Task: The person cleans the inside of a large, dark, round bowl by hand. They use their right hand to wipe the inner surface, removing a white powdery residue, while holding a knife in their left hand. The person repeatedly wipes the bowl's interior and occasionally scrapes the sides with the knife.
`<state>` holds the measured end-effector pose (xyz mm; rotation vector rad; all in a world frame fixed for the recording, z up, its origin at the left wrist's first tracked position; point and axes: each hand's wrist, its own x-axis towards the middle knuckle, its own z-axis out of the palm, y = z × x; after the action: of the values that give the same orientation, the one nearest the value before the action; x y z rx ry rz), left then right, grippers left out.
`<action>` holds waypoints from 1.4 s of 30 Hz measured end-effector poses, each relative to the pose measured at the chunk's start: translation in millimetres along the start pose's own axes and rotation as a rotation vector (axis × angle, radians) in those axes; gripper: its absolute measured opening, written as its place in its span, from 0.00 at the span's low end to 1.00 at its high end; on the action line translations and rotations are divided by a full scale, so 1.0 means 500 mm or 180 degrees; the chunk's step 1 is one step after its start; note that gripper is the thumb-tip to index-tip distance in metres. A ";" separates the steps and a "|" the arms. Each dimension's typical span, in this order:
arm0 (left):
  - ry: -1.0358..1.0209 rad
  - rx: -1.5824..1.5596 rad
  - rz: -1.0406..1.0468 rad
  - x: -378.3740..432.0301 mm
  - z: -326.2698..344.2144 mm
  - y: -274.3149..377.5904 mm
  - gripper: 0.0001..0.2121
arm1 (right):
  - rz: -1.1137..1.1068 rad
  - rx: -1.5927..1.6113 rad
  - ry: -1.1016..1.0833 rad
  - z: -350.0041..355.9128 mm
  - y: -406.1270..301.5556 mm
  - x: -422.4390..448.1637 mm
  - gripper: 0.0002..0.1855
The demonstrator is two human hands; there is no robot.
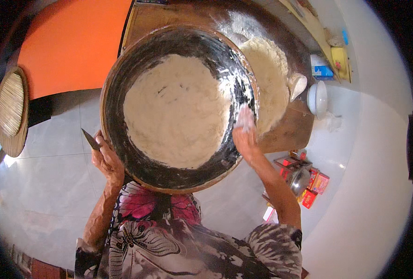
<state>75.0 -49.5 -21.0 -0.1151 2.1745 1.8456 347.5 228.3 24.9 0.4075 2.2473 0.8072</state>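
Note:
A large round basin [178, 179] with a dark inner wall is before me, its bottom covered by a pale layer of flour or batter [175, 111]. My left hand [107, 158] is at the basin's lower left rim and has a small pointed dark blade [91, 139] between thumb and fingers; whether its fingers also grip the rim is hard to see. My right hand [245, 130], whitened at the fingers, lies on the right inner wall, which is smeared white. Behind the basin's right rim, a mound of pale flour [271, 73] rests on a brown wooden table [290, 130].
A white scoop or cup [297, 85] stands beside the mound, and a white bowl [317, 99] is further right. Red packets [319, 183] and a metal pot [299, 181] sit lower right. At far left is a round woven stool or basket [11, 104]; an orange surface [74, 45] lies upper left.

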 end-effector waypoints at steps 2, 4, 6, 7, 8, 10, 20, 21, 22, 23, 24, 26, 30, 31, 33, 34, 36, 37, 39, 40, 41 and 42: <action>-0.0057 -0.0091 -0.0006 -0.006 0.016 0.000 0.20 | 0.0125 0.0146 0.0025 0.088 -0.004 -0.023 0.30; -0.0081 0.0057 -0.0009 -0.002 0.005 0.002 0.20 | 0.0134 -0.0085 0.0270 0.072 0.012 0.036 0.29; -0.0125 0.0319 -0.0066 -0.008 0.012 0.010 0.20 | 0.0214 -0.0244 0.0590 0.089 0.059 0.106 0.30; -0.0052 0.0525 -0.0061 -0.001 -0.004 0.009 0.20 | 0.0139 -0.0574 0.0642 -0.005 0.066 0.144 0.30; -0.0057 0.0454 -0.0026 0.000 -0.005 0.004 0.20 | 0.0116 -0.0604 0.0677 -0.014 0.076 0.162 0.30; -0.0068 0.0310 0.0016 0.004 -0.001 -0.011 0.20 | 0.0246 -0.0351 0.0710 0.011 0.076 0.167 0.30; -0.0174 0.0011 0.0099 0.003 0.006 0.007 0.19 | 0.0638 0.0769 0.0854 0.019 0.013 0.049 0.28; -0.0191 0.0110 0.0023 0.001 0.006 0.005 0.20 | 0.0615 0.0725 0.0925 0.006 0.041 0.085 0.28; -0.0197 0.0247 -0.0039 0.001 0.002 0.002 0.20 | 0.0653 0.0674 0.0962 -0.005 0.054 0.117 0.28; -0.0266 0.0305 -0.0003 -0.002 0.005 0.005 0.20 | 0.0670 0.0649 0.0938 0.013 0.068 0.130 0.28; -0.0271 0.0380 0.0046 0.000 0.005 0.010 0.20 | 0.0591 0.0671 0.0933 0.012 0.073 0.139 0.28; -0.0297 0.0543 0.0136 0.001 0.000 0.003 0.19 | 0.0657 0.0855 0.0904 0.007 0.064 0.131 0.29; -0.0276 0.0483 0.0000 0.002 -0.008 0.007 0.19 | 0.0914 0.1204 0.0348 0.026 -0.044 0.018 0.32; -0.0268 0.0386 -0.0096 0.002 -0.006 0.015 0.21 | 0.0906 0.1102 0.0124 0.026 -0.063 0.005 0.33; -0.0310 0.0068 -0.0151 0.003 -0.006 0.015 0.21 | 0.0854 0.1508 0.0419 0.045 -0.068 0.043 0.33; -0.0376 -0.0123 -0.0197 0.001 -0.001 0.014 0.20 | 0.0865 0.1677 0.0534 0.052 -0.056 0.062 0.33; -0.0327 -0.0045 0.0045 0.000 0.008 0.009 0.20 | 0.0583 0.1177 0.0621 0.038 0.001 0.165 0.32; -0.0309 0.0028 0.0170 0.001 0.007 0.009 0.20 | 0.0496 0.1115 0.0807 0.024 0.017 0.213 0.33; -0.0337 0.0160 -0.0016 0.003 0.002 0.013 0.20 | 0.0320 0.1432 0.1172 0.006 0.025 0.283 0.33; -0.0344 0.0214 -0.0113 0.005 0.002 0.015 0.19 | 0.0401 0.1579 0.1040 0.003 0.014 0.278 0.32; -0.0358 0.0213 -0.0090 0.003 0.002 0.012 0.19 | 0.0491 0.1720 0.0902 0.002 0.004 0.259 0.30; -0.0365 0.0180 -0.0064 0.002 0.004 0.011 0.20 | 0.0466 0.1644 0.1033 0.042 -0.010 0.222 0.32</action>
<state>73.0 -46.3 -16.6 -0.0187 2.1371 1.7339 284.2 288.4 -47.2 0.7304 2.7547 0.3670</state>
